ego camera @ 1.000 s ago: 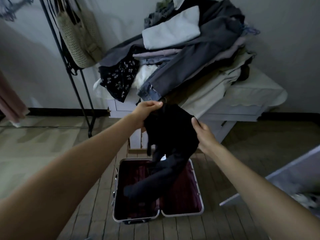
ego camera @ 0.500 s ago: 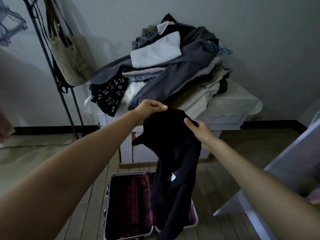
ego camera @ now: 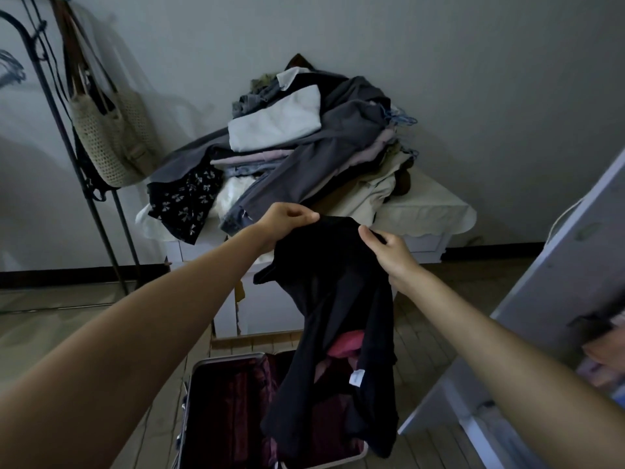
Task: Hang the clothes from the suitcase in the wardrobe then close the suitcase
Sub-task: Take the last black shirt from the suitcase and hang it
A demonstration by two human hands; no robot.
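Pinching black garment (ego camera: 334,299) top edge, both hands: left (ego camera: 287,221), right (ego camera: 389,248); open suitcase (ego camera: 216,401) below, dim.

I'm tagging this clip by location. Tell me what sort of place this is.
Most likely a bedroom or dressing corner of a home: a clothes pile heaped on a white cabinet, a standing rack with a knit bag, and an open suitcase on the wooden floor.
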